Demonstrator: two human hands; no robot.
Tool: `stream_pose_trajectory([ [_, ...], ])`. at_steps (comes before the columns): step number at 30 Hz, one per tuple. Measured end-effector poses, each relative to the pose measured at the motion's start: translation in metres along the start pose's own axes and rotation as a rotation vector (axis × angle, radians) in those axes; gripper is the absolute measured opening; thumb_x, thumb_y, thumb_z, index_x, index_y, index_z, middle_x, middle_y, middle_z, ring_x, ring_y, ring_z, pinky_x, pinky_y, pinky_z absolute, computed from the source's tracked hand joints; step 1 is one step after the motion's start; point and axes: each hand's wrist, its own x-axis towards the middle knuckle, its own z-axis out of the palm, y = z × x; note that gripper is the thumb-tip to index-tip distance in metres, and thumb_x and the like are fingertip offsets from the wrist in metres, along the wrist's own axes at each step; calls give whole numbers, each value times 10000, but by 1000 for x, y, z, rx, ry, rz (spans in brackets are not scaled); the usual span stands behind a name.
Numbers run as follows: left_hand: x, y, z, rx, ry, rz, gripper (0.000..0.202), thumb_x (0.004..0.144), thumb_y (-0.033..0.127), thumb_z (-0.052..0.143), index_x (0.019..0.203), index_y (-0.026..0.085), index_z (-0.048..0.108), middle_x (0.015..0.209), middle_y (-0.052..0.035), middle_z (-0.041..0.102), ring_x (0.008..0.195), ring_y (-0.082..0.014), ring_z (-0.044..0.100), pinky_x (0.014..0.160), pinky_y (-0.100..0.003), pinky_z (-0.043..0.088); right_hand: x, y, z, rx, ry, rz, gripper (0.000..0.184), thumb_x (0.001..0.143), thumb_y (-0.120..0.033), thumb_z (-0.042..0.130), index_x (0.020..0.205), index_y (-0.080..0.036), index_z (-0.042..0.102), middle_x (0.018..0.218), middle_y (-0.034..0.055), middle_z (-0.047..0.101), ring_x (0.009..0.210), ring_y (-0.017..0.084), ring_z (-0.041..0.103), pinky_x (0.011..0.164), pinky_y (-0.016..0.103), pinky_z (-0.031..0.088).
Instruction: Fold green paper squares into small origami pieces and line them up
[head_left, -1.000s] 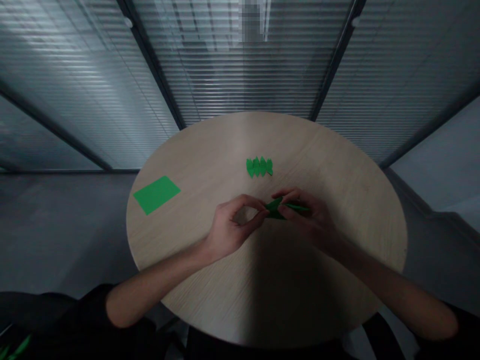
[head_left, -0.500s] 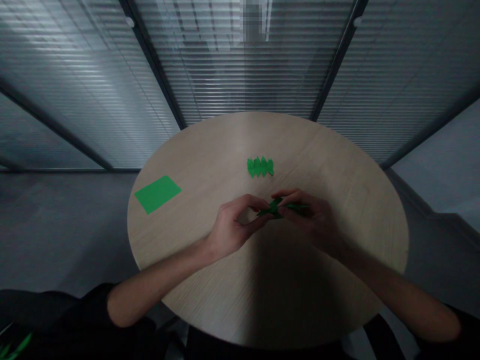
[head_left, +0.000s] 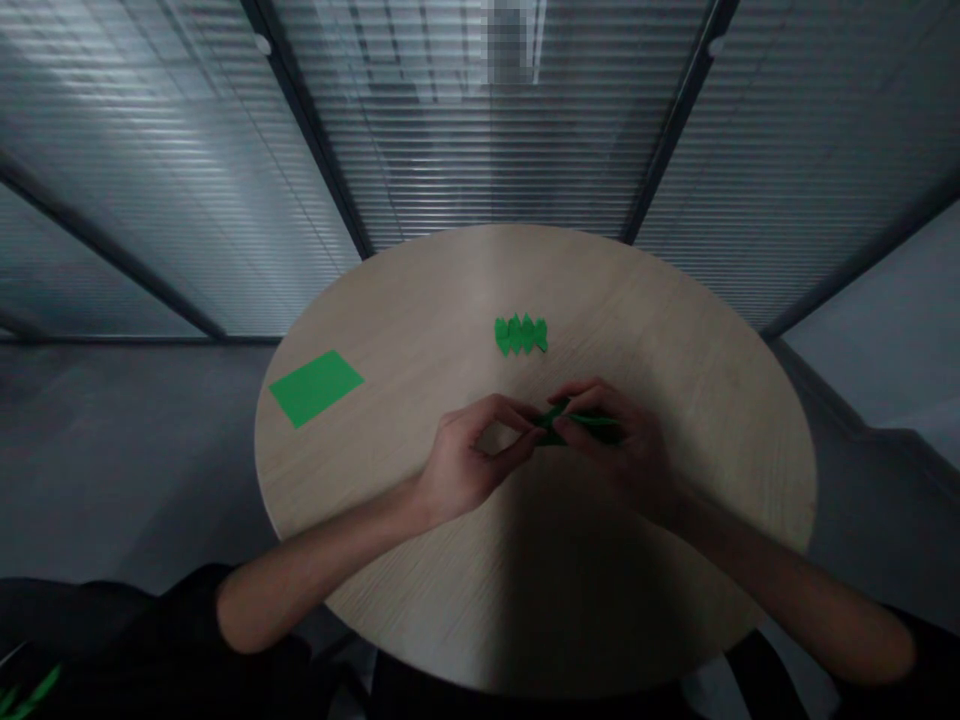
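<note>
Head view, and from where I stand both hands meet over one folded green paper [head_left: 551,438], which is my landmark for everything else. The left hand [head_left: 466,460] is at its left end, thumb and forefinger brought together in a narrow pinch, a rounded gap open behind the tips. The right hand [head_left: 626,445] grips its right part between thumb and fingers, covering much of it, so I cannot tell the full folded shape.

I'd judge the paper very light, crisp along its creases but soft across the flat parts, easy to crush or tear and a little slick on its faces. It would be best held by its folded edges or doubled layers, fingertips only, one hand steadying while the other presses; a hard squeeze in the middle could spoil the folds.

Just beyond the folded paper, slightly to its left, a row of small green pointed pieces [head_left: 521,335] sits on the round wooden tabletop [head_left: 420,320]. Well off to its left lies a flat green sheet [head_left: 316,388], uncreased as far as I can see. Farther beyond it, past the tabletop's far edge, stand slatted blinds [head_left: 450,170] between dark frame bars [head_left: 311,130]
</note>
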Motion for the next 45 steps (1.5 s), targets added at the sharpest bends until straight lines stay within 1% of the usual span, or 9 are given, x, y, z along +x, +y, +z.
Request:
stream_pose_trajectory([
  [7, 0, 2, 0, -18, -20, -24, 99, 911, 149, 731, 854, 192, 663, 951, -63, 811, 797, -164, 755, 708, -297, 617, 1, -2, 1, 1, 30, 21, 112, 890, -251, 744, 830, -236, 650, 962, 19, 712, 833, 159, 699, 711, 308, 586],
  [12, 0, 0, 1, 43, 18, -27, 122, 886, 155, 759, 832, 190, 656, 884, -47, 788, 654, -123, 616, 577, -265, 510, 0, -2, 3, 10, 56, 4, 105, 893, -221, 740, 851, -238, 645, 956, 9, 689, 820, 144, 681, 705, 292, 566],
  [14, 1, 0, 3, -3, 29, -53, 120, 868, 172, 789, 872, 185, 669, 849, -40, 765, 626, -113, 586, 542, -244, 483, -1, -1, 3, -5, 50, -16, 100, 895, -208, 737, 864, -238, 647, 956, 11, 680, 817, 142, 675, 694, 285, 562],
  [18, 3, 1, 5, -113, 17, -140, 160, 855, 204, 821, 967, 169, 711, 853, -44, 749, 624, -103, 614, 482, -197, 446, -3, 0, 2, -27, 28, -72, 89, 909, -203, 734, 880, -237, 658, 987, 22, 683, 843, 149, 682, 688, 278, 573],
  [21, 3, 1, 5, -109, 6, -174, 134, 871, 235, 818, 966, 162, 756, 826, -51, 767, 621, -110, 635, 487, -201, 460, -4, 1, 1, -28, 24, -79, 88, 920, -208, 737, 885, -235, 661, 1023, 30, 700, 874, 156, 699, 696, 277, 580],
  [24, 3, 0, 5, -123, 25, -196, 132, 880, 261, 814, 956, 156, 787, 773, -49, 775, 621, -126, 660, 515, -218, 498, -4, 2, 0, -54, 12, -79, 78, 929, -219, 737, 893, -234, 670, 1059, 35, 719, 905, 163, 712, 744, 298, 586],
  [30, 3, 2, 3, -151, 28, -272, 74, 853, 199, 812, 897, 140, 813, 710, -42, 773, 555, -102, 632, 494, -193, 482, -5, 5, 0, -36, 10, -32, 86, 944, -246, 728, 890, -233, 662, 1102, 40, 747, 914, 175, 728, 766, 323, 584],
  [37, 2, 3, 4, -223, -6, -313, 115, 849, 191, 794, 943, 130, 819, 817, -82, 813, 659, -133, 725, 575, -194, 560, -6, 5, 0, -38, 38, -27, 121, 924, -212, 741, 863, -237, 640, 1054, 17, 726, 858, 149, 702, 712, 292, 558],
  [45, 2, 4, 1, -233, -39, -315, 110, 862, 195, 780, 941, 126, 812, 842, -89, 821, 714, -151, 761, 630, -204, 599, -6, 3, 2, -28, 41, -49, 135, 916, -196, 741, 841, -231, 633, 1005, 5, 697, 832, 137, 677, 692, 275, 541],
])
